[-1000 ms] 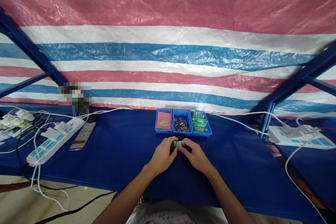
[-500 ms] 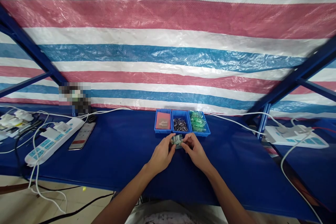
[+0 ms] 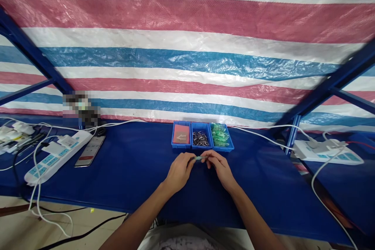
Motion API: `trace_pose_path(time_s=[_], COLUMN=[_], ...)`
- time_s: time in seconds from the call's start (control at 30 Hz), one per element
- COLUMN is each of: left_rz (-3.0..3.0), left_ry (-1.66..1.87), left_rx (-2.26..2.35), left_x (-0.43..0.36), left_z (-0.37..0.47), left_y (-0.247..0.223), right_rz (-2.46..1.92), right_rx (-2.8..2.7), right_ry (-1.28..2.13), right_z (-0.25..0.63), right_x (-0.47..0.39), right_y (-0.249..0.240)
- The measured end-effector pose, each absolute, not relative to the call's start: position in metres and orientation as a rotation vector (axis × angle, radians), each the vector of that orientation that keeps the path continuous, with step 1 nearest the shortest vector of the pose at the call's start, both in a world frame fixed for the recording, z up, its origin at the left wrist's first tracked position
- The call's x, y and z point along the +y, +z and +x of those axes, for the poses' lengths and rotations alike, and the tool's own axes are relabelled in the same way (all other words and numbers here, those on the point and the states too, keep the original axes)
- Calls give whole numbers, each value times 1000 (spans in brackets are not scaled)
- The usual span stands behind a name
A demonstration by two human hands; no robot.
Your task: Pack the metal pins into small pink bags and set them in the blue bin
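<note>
Between my two hands is a small clear plastic packet [image 3: 198, 158], greenish and turned almost edge-on; what it holds cannot be made out. My left hand [image 3: 179, 172] pinches its left end between thumb and fingers. At the other end, the fingertips of my right hand [image 3: 218, 167] close on the packet. Just beyond my hands stand three blue bins side by side. The left bin [image 3: 181, 146] holds something pink with pale pieces on top. Loose dark metal pieces, like screws or nails [image 3: 200, 138], lie in the middle one. Green plastic packets [image 3: 220, 134] fill the right one.
A phone [image 3: 90, 151] lies on the blue table [image 3: 131, 164] at left, beside a white power strip [image 3: 58, 158] with plugs and cables. Another power strip [image 3: 328, 152] is at right. A striped tarp [image 3: 187, 58] hangs behind, between blue metal posts.
The packet has tipped from showing its flat face to nearly edge-on. My right fingers have shifted on it, and both hands stay in about the same place.
</note>
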State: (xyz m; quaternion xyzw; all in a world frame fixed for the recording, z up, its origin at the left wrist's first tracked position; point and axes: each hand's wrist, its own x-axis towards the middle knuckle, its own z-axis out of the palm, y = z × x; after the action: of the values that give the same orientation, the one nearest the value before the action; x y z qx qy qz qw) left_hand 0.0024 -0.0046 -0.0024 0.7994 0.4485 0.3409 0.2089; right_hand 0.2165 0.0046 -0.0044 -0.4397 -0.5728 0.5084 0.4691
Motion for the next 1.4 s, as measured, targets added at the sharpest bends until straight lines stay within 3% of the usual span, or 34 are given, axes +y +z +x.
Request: trace_pose_path(time_s=[0.23,0.5,0.73,0.87,1.4], left_rz=[2294,2259,2129,2127,2090], left_ry=[941,935,912,915,924], left_rx=[1250,1265,1300,1286,1295], left_x=[-2,-2,-2,-1,-1], left_z=[3,4,4,5,6], left_y=[-8,-7,-3,-4,-2], right_rz=[-1134,-1125,-1391,-1518,-1513], right_rx=[-1690,-1915,-1908,-2043,-1981], right_ry=[760,674,-17,-218,-346], right_z=[210,207,258,274,266], right_x=[-2,-4,14,23,24], right_y=[-1,10,27,20,6])
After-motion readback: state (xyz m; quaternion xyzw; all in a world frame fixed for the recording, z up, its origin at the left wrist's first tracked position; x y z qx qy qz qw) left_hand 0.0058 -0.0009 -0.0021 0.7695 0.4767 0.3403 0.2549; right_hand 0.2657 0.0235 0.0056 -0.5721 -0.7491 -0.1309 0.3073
